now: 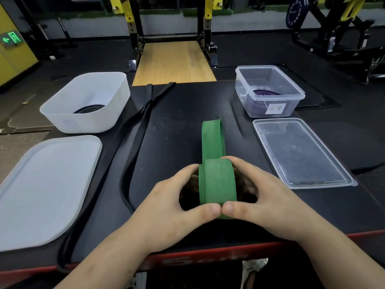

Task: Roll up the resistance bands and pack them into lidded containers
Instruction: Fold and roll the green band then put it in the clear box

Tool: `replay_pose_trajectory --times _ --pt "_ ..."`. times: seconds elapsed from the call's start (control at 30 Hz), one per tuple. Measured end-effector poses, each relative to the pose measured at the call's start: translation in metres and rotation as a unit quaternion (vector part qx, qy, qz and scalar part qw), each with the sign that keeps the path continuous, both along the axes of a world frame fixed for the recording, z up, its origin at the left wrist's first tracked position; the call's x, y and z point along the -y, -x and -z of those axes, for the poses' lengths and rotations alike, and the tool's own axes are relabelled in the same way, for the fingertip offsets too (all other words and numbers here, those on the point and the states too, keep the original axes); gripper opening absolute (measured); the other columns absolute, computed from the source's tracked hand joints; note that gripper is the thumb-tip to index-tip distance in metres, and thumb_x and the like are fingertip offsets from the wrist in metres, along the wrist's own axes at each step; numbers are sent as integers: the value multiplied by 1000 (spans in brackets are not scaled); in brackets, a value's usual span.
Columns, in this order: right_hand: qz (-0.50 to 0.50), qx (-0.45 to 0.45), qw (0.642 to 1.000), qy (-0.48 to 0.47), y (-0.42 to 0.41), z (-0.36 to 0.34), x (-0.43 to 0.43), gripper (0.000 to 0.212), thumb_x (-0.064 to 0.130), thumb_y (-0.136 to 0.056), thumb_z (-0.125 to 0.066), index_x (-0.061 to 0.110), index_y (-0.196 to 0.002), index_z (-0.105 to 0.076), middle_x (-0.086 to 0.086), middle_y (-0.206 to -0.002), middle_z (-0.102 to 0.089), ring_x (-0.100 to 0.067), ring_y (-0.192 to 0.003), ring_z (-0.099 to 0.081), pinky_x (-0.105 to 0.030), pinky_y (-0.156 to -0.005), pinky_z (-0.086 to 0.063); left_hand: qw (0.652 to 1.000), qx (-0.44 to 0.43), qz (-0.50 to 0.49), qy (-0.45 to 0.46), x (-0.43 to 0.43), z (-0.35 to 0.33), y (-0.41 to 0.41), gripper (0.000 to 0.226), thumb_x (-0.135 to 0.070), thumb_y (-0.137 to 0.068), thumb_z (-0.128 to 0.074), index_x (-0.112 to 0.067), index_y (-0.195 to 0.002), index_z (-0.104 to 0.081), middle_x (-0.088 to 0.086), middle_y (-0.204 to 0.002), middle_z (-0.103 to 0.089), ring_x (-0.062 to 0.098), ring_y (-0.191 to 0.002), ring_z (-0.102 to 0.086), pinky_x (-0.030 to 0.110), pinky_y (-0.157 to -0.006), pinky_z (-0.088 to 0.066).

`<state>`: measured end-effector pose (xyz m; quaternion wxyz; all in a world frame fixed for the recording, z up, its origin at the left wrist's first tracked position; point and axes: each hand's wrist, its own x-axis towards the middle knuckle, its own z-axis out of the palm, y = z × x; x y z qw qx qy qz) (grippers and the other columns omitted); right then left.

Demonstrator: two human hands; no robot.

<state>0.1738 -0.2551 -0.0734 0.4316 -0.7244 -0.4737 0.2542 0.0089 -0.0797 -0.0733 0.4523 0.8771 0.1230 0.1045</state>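
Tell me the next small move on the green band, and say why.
Probably roll the green band one more wrap forward, away from the body. The left hand and the right hand both grip its rolled part, with the thumbs meeting at the near edge. A loose tail lies on the black mat ahead, not yet wound in.

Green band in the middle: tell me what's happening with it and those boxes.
A person is rolling the green band on the black mat, left hand and right hand gripping the coil while its tail lies flat beyond, not yet rolled. A purple coil sits in the clear container on the right, a black coil in the white tub on the left. The clear lid and white lid lie off, in front of their boxes. A long black band lies unrolled.
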Motion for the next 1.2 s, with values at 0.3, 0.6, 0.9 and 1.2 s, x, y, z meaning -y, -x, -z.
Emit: replay_pose_trajectory --times 0.3,0.6,0.9,1.2 --pt "48 21 999 15 -1 2 -8 68 78 -71 -66 58 -135 -52 23 -126 -63 -2 -123 -59 -41 -106 -48 999 -8 30 40 -1 -1 -3 74 -51 -88 -67 -45 -153 -33 -29 -143 -53 -2 -138 -46 37 -115 -37" --pt "24 -9 1000 17 -4 1 -2 100 58 -66 -85 66 -148 -28 19 -149 -48 -9 -131 -57 -47 -105 -50 998 5 14 55 -2 0 -11 69 -54 -89 -59 -48 -152 -33 -34 -141 -53 -7 -135 -46 35 -115 -37" --pt "21 -24 999 -13 3 -4 7 76 51 -69 -83 54 -137 -50 11 -132 -66 -10 -122 -65 -43 -104 -52 997 28 25 72 3 -3 0 54 -37 -85 -73 -49 -134 -53 -15 -131 -66 14 -126 -61 44 -106 -47" --pt "30 -33 999 4 7 -3 10 71 63 -76 -73 44 -141 -51 7 -128 -70 -14 -118 -67 -48 -99 -53 995 -2 43 94 5 -2 -3 50 -52 -88 -64 -50 -136 -52 -19 -134 -64 8 -130 -57 42 -108 -45"
